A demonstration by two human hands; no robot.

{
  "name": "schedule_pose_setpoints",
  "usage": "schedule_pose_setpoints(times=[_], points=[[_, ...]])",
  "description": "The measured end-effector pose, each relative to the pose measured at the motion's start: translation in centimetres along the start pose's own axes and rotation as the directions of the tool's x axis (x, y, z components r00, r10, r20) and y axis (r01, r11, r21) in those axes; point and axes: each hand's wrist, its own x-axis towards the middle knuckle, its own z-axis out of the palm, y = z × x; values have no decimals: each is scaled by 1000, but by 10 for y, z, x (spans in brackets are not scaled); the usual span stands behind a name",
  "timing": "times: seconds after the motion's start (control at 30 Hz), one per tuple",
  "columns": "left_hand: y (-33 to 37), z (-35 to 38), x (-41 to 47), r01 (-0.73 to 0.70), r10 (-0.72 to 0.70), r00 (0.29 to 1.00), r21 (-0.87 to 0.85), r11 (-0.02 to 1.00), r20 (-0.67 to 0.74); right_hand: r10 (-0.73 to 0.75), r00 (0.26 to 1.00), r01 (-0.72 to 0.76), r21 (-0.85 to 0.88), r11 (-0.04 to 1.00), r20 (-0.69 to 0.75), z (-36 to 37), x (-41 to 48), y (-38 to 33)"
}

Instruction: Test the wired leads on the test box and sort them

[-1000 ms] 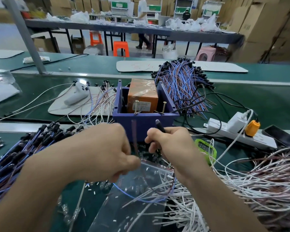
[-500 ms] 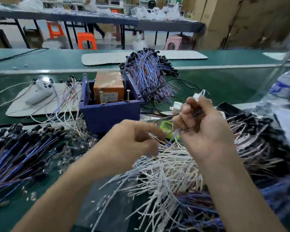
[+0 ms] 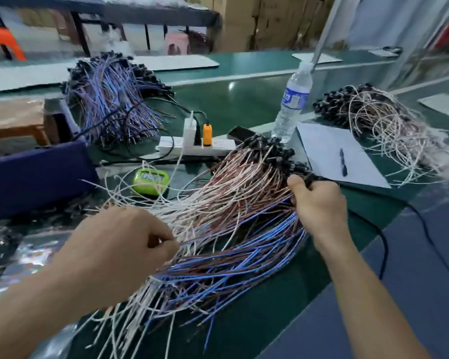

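Away from the test box [image 3: 36, 174] now: a second ago worked right in front of it with one lead's end lifted to its near wall, half a second ago drifted rightward over pale wires, and at present reaches across the big heap of leads [image 3: 244, 203] fanned out toward the near edge of the desk [image 3: 244, 99]. Clasps a black plug [image 3: 310, 177] in the right grip [image 3: 319, 206], curled tight round it, at the heap's far right side, just beside the sheet of paper [image 3: 329, 141] with its pen [image 3: 343, 161]. Pinches wire ends [image 3: 184, 243] between thumb and fingertips of the left grip [image 3: 114, 252], closed narrow, at the heap's near left side. Cannot tell whether plug and pinched ends belong to one lead. Leaves the box well to the left of the heap, with a taped brown block [image 3: 11, 117] inside it and a separate bundle of blue leads [image 3: 109, 99] behind it toward the far edge; between box and heap, a power strip [image 3: 218, 149] and a green counter [image 3: 151, 178]. By the paper's far corner, a water bottle [image 3: 293, 99]; past the paper toward the right end, another pale bundle [image 3: 386, 125]. Points, most likely, to a finished test and the sorting step: either laying the checked lead among the blue and brown ones on the near side, or drawing out the next one to take back to the box. Calls for a clean single strand out of a tangled pile, with snagged neighbours the likely trouble.
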Motion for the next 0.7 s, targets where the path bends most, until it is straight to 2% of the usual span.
schedule_pose_setpoints(times=[0.03,0.07,0.13,0.2,0.3,0.37,0.43,0.5,0.57,0.7], points=[[14,6,3,-33,39,998,114,993,-47,-29,1000,28,-131,991,-3,-7,6,7],[28,14,6,-64,76,993,126,990,-91,-55,998,56,-249,967,11,-11,11,12],[52,30,13,-108,109,986,16,994,-123,-78,996,84,-404,911,31,-14,20,18],[68,46,20,-126,123,982,-17,992,-144,-45,998,55,-449,892,32,-12,28,19],[78,66,27,-131,146,968,86,988,-203,16,999,1,-474,880,33,-7,33,19],[81,74,24,-157,204,956,222,962,-208,-15,999,-7,-495,869,-40,-5,30,18],[80,78,21,-199,269,933,277,940,-241,-88,989,22,-474,880,-117,-3,19,14],[78,78,18,-195,258,936,259,946,-238,-144,983,83,-425,901,-112,3,2,6],[74,72,16,-165,207,942,173,971,-265,-196,980,165,-378,911,-45,13,-21,-8],[53,50,16,-11,-12,909,-53,999,-416,-335,936,350,-216,911,106,40,-63,-44]])
